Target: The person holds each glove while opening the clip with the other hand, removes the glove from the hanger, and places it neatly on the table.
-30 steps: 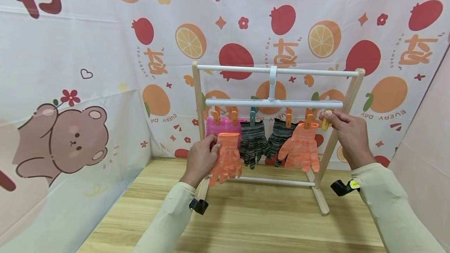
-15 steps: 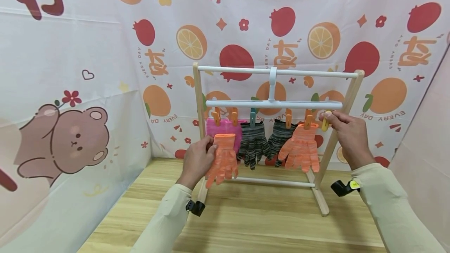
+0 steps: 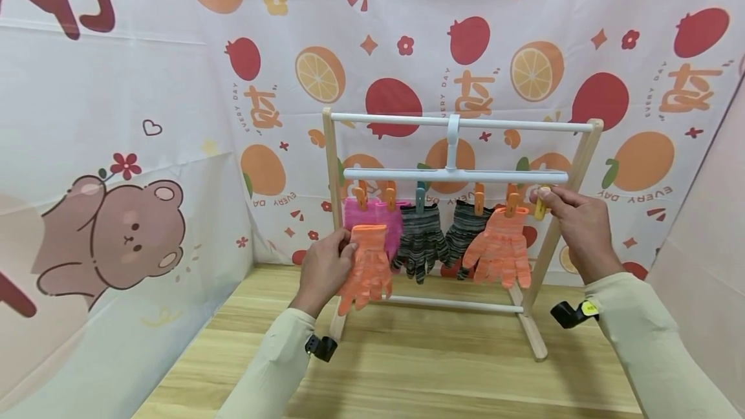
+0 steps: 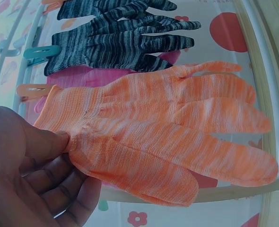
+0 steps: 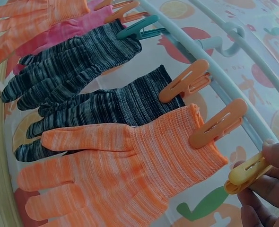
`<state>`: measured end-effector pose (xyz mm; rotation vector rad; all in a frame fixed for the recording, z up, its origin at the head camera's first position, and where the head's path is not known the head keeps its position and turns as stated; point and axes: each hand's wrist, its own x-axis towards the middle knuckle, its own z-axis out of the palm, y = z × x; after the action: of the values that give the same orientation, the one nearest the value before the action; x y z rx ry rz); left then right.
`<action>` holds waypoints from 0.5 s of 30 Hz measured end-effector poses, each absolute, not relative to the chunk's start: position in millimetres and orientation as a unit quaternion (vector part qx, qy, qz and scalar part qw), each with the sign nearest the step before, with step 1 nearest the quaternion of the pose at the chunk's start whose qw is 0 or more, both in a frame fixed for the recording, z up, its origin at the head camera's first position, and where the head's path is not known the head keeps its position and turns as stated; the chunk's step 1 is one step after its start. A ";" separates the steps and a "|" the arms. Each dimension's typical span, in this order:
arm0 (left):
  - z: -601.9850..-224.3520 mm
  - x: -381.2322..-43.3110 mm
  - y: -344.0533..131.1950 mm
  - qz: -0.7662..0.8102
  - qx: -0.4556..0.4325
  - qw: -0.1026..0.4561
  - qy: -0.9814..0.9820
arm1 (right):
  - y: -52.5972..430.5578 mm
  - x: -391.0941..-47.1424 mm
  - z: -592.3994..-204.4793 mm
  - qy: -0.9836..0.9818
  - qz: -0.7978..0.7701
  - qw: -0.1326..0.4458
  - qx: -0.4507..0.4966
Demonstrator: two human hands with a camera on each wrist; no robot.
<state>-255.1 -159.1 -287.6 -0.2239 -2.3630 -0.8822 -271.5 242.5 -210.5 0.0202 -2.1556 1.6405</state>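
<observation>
My left hand (image 3: 327, 267) pinches an orange knit glove (image 4: 149, 118) near its cuff, in front of a pink glove (image 3: 372, 212). This orange glove hangs fingers down, with no clothespin on it. At the hanger's right end, my right hand (image 3: 582, 228) pinches a yellow clothespin (image 5: 248, 172), just below the bar of a pale blue hanger (image 3: 396, 175). Beside it, an orange clothespin (image 5: 220, 123) grips a second orange glove (image 3: 502, 247). Two grey-black striped gloves hang in the middle, one from a teal clothespin (image 5: 138, 28), the other from an orange clothespin (image 5: 186, 80).
The hanger hooks over the top rod (image 3: 524, 125) of a wooden rack (image 3: 559, 238) standing on a wood-grain table (image 3: 454, 361). More orange clothespins (image 3: 390, 194) hold the pink glove. A fruit-print cloth (image 3: 279, 83) covers the back, with a bear-print cloth (image 3: 174, 83) at the left.
My left hand has shifted slightly left with the orange glove, baring more of the pink one behind. The right hand keeps its place with the yellow clothespin.
</observation>
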 end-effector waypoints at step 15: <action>-288.5 -253.2 -166.0 -0.329 -0.070 0.295 -0.894 | 242.8 -270.6 -210.0 -0.780 0.586 0.218 0.012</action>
<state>-253.2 -166.0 -288.5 -0.1854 -2.3801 -0.8753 -270.6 242.8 -210.0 0.0322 -2.1591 1.6236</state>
